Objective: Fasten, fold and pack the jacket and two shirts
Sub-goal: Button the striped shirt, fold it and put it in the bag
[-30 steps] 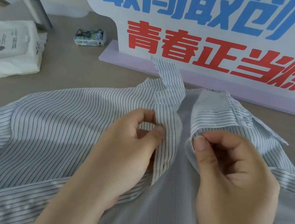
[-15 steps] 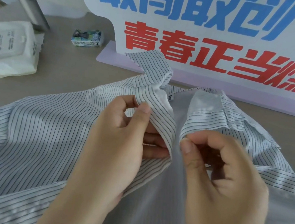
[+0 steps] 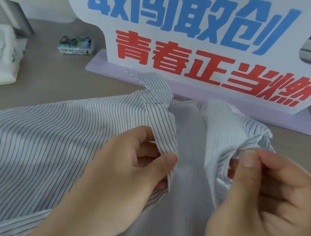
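Apart, front edges of striped shirt in left hand, right hand.

Left hand: bare. Wrist and forearm bare as well, down to the lower edge of the view.

Right hand: bare; only the hand and the start of my wrist show.

Right thumbnail: broad, cut short, plain, with a thin pale rim at the tip.

Left thumb: nail seen edge-on, detail not readable.

Fingertips rounded. Fine creases mark the finger joints and the base of my right thumb. Outline of the right hand slightly blurred.
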### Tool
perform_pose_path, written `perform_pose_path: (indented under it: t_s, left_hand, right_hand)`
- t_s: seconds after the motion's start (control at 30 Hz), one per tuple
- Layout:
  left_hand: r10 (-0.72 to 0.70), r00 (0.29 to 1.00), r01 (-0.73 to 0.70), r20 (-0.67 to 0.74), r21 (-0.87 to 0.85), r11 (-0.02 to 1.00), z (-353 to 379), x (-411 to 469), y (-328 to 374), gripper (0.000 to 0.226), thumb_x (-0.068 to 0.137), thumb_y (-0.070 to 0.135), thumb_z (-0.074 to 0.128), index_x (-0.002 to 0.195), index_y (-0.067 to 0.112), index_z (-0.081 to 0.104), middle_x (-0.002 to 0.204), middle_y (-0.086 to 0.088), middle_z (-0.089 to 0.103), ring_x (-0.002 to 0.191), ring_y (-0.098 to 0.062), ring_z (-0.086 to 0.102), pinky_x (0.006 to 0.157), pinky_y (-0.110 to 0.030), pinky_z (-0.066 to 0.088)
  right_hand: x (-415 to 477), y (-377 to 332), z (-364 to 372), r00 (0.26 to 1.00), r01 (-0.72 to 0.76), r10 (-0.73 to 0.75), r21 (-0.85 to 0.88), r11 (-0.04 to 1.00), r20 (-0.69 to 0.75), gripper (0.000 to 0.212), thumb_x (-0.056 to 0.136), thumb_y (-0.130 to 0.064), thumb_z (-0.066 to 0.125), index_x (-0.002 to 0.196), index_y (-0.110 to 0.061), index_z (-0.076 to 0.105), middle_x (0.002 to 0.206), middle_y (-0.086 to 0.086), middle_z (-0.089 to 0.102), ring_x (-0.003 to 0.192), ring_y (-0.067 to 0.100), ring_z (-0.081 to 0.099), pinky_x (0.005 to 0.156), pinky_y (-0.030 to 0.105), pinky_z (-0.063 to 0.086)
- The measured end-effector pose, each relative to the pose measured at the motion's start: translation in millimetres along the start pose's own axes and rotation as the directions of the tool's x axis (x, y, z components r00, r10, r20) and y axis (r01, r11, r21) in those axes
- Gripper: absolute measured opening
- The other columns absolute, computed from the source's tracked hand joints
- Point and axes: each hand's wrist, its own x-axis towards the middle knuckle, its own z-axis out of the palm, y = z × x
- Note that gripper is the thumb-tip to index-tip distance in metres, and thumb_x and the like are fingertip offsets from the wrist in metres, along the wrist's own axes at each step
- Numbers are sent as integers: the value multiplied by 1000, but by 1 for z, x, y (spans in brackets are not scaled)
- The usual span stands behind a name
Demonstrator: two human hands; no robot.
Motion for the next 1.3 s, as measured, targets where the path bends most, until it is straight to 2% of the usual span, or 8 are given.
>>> perform_pose_path:
  t_s: [0.23,0.43,0.7,0.8,0.93,1.03,1.13,1.3]
  left_hand:
    - [55,998,-58,23,168,984,-3,-4,1,12,84,20,62,84,11,54,71,-13,62,55,-9,58,49,-9,42]
    - [18,999,-24,41,152,988,-4,1,-6,56,76,31,60,128,45,45,98,-3,68,79,-22,70,79,-51,54]
    - [21,1000,-26,24,248,968,1,0,3,74,88,21,64,127,70,25,103,12,68,81,-15,72,82,-39,57]
    - [7,999,-13,45,153,988,-1,1,-1,67,74,26,62,130,57,40,96,-3,71,83,-23,70,86,-54,52]
    - [-22,1000,22,22,-12,1000,-6,1,-2,22,73,23,64,92,26,74,84,-5,76,85,-23,72,90,-54,50]
    - [-95,995,99,28,-179,979,-7,0,-2,16,65,22,77,78,14,75,78,-10,74,74,-22,70,77,-41,53]
    - [-122,992,124,22,-273,954,-6,0,3,20,65,28,62,70,11,72,72,-11,71,66,-19,67,61,-28,56]
    - [-128,990,112,-58,-230,967,-4,0,6,17,76,27,58,67,17,70,67,-7,71,56,-15,68,47,-22,52]
  right_hand:
    - [-12,17,6,920,36,33,-169,985,390,4,77,-27,66,78,-30,64,69,-16,64,70,-1,61,61,-1,39]
    - [-11,19,5,909,25,42,-155,988,414,8,73,-25,66,74,-32,64,72,-15,64,69,-5,61,59,-4,37]
    - [-10,20,7,913,18,41,-141,990,406,11,71,-24,68,71,-34,63,78,-17,64,66,-5,61,56,-5,36]
    - [-9,19,6,914,-41,76,-96,994,398,8,71,-25,68,73,-32,66,76,-15,66,66,-1,63,57,-1,39]
    - [-6,13,3,921,-90,94,-30,996,379,12,71,-24,68,76,-35,67,73,-17,68,65,2,64,56,3,42]
    - [-6,9,3,914,-95,95,-18,995,394,13,71,-24,69,71,-36,65,72,-21,68,64,0,65,57,3,43]
    - [-7,9,3,908,-102,101,-19,995,406,13,71,-24,68,71,-37,65,71,-22,68,64,0,65,58,3,44]
    - [-7,8,3,913,-37,44,-25,999,406,11,72,-25,70,70,-35,66,75,-17,68,63,-1,64,58,2,42]
